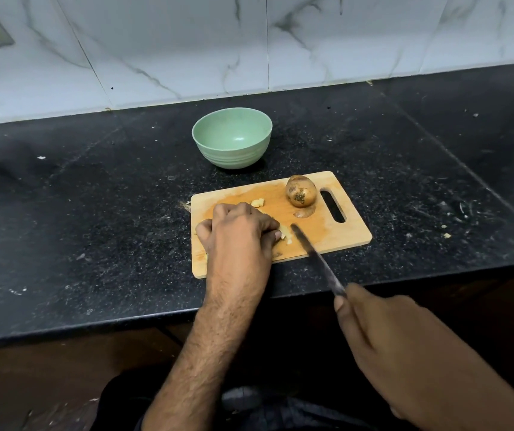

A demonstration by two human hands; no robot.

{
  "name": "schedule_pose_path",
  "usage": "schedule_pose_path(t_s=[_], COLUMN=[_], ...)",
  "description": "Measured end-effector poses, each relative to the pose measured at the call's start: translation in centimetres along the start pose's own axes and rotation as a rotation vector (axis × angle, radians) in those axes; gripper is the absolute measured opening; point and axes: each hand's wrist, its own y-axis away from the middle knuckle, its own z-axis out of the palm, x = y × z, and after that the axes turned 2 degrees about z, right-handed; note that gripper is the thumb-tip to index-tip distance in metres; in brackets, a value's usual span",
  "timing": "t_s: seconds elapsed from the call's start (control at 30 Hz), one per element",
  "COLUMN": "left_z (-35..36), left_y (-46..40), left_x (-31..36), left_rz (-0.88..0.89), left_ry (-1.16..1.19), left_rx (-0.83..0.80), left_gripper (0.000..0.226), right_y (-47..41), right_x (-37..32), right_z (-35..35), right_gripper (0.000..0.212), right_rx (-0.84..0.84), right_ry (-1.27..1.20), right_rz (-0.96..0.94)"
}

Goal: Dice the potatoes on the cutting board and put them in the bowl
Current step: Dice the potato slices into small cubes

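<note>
- Your left hand (239, 229) lies palm down on the near left part of the cutting board (327, 231), fingers curled over a heap of pale potato pieces (283, 234); a few of them show just past your fingertips, the rest are hidden under the hand.
- Your right hand (383, 334) hangs in front of the counter edge, fingers wrapped round the handle of a knife (315, 256).
- The knife's dark blade slants up and to the left over the board's near edge, and its tip sits just beside the pieces at your left fingertips; you cannot tell whether the tip touches the board.
- A few more cut bits (258, 202) lie on the board just beyond your left knuckles.
- A whole, unpeeled potato (301, 191) stands at the far right of the board, beside the handle slot, with a thin slice (305, 212) lying flat just in front of it.
- The green bowl (231, 137) stands on the black countertop (94, 197) just beyond the board's far edge, with nothing visible inside it.
- A white marbled tile wall (187, 42) rises behind the counter.
</note>
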Motion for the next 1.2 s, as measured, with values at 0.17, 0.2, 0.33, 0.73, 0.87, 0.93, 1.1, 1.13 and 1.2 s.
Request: schedule_pose_path(t_s=[0.17,0.2,0.33,0.73,0.87,0.93,1.1,1.13,1.2], left_z=[0.0,0.1,0.7,0.6,1.3,1.8,2.6,2.7,2.6], left_y=[0.1,0.1,-0.1,-1.3,-2.2,-2.8,-3.5,-3.5,-3.4], left_x=[0.1,0.3,0.7,0.4,2.3,3.0,3.8,3.8,3.8], left_rz=[0.131,0.149,0.14,0.12,0.16,0.116,0.073,0.067,0.061], left_ry=[0.018,0.007,-0.047,-0.048,-0.096,-0.106,-0.169,-0.161,-0.125], left_rx=[-0.05,-0.081,-0.15,-0.024,-0.104,-0.122,-0.169,-0.174,-0.164], left_gripper=[0.011,0.016,0.021,0.02,0.029,0.03,0.029,0.027,0.021], right_y=[-2.1,-2.4,-2.7,-3.3,-3.5,-3.6,-3.4,-3.3,-3.2], right_x=[1.0,1.2,1.5,2.2,2.6,2.7,3.3,3.3,3.4], right_z=[0.5,0.7,0.7,-0.2,-0.4,-0.4,-0.6,-0.6,-0.6], right_gripper=[0.036,0.036,0.036,0.036,0.036,0.036,0.037,0.037,0.037], right_rx=[0.071,0.078,0.07,0.132,0.132,0.131,0.11,0.113,0.119], right_ry=[-0.018,-0.006,-0.009,0.019,0.045,0.044,0.027,0.026,0.029], right_rz=[-0.011,-0.006,0.006,0.069,0.087,0.095,0.115,0.116,0.119])
